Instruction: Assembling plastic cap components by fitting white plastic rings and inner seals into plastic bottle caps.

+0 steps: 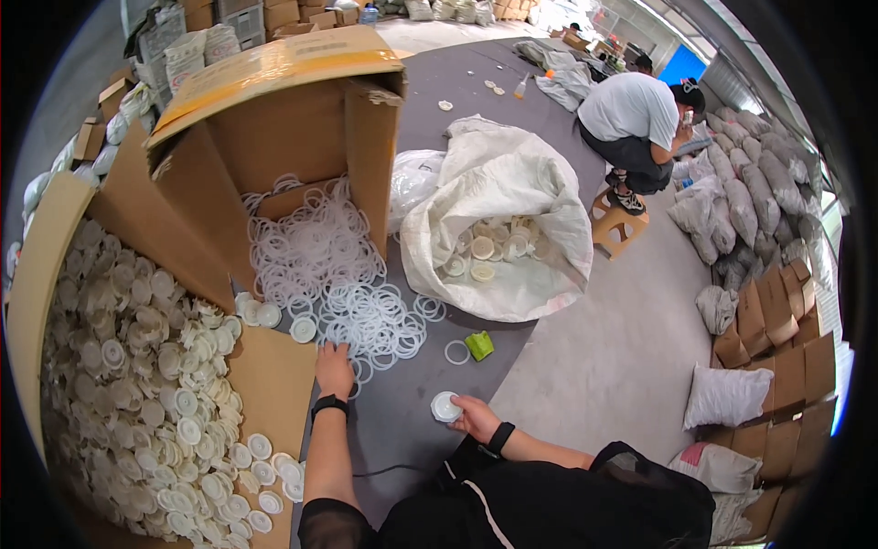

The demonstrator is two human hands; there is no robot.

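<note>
My right hand (476, 418) grips a round white plastic lid (445, 407) by its edge, over the grey tabletop (393, 439). At the near edge of a heap of thin white plastic rings (375, 320), my left hand (335, 371) has its fingers stretched out onto the rings; whether it pinches one cannot be made out. More rings spill from a cardboard box (283, 119) lying on its side. One loose ring (456, 341) lies beside a crumpled green piece (479, 345). To my left, a large open carton (274, 384) is heaped with off-white lids (137, 384).
A white woven sack (503, 183) with lids inside stands open on the table, next to a clear plastic bag (416, 188). Beyond it, another person (631, 119) sits on an orange stool (617, 224). Sacks (745, 183) and cartons (777, 384) line the right side.
</note>
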